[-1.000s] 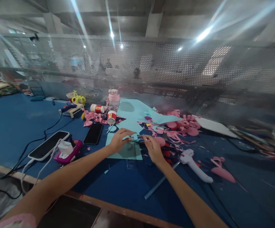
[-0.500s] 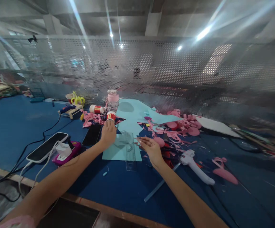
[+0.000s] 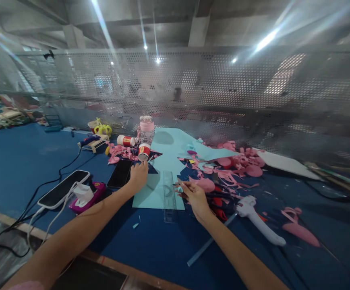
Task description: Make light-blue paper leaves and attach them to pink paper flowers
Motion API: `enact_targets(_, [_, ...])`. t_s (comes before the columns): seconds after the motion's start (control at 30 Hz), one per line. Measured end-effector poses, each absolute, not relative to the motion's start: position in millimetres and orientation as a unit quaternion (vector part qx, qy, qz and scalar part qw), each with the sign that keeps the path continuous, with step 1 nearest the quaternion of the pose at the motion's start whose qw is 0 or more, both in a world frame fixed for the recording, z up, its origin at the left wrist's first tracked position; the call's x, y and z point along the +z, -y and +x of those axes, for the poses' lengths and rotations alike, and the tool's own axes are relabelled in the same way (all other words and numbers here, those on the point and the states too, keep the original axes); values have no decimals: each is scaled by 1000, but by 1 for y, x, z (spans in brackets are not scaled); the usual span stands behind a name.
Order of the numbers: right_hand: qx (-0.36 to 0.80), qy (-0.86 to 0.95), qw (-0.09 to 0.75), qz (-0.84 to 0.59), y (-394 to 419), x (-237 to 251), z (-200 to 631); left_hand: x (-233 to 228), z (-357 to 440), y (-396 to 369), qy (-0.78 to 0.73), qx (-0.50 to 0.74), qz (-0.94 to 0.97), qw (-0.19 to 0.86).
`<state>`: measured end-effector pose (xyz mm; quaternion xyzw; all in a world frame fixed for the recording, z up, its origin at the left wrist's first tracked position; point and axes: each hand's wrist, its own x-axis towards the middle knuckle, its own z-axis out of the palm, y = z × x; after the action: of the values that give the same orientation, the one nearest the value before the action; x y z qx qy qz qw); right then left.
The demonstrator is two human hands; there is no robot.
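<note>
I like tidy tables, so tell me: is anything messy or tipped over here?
Yes. Pink paper scraps lie scattered in a heap across the blue table, right of the light blue sheet. One red-and-white tube lies on its side, while another stands by the left hand.

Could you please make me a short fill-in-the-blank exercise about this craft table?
1. The left hand reaches toward a small red-and-white ____.
2. The clear ruler lies on a light ____ sheet.
3. The scraps beyond the right hand are mostly ____.
4. The white glue gun lies to the ____ of the right hand.

Missing words: cup; blue; pink; right
</note>
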<state>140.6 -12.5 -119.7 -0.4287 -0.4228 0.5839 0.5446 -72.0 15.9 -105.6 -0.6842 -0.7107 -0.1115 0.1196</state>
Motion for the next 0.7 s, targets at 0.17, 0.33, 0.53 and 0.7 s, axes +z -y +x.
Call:
enact_targets(0.17, [601, 407, 550, -412, 15, -116, 141, -91, -66, -10, 673, -304, -672, 60])
enact_targets(0.33, [627, 382, 572, -366, 14, -117, 141, -103, -39, -3, 533, -531, -595, -282])
enact_targets(0.53, [671, 340, 578, -317, 11, -117, 142, -120, -14, 11, 339, -534, -488, -602])
enact_targets(0.7, [663, 324, 574, -355, 11, -116, 141, -121, -13, 17, 343, -501, -471, -640])
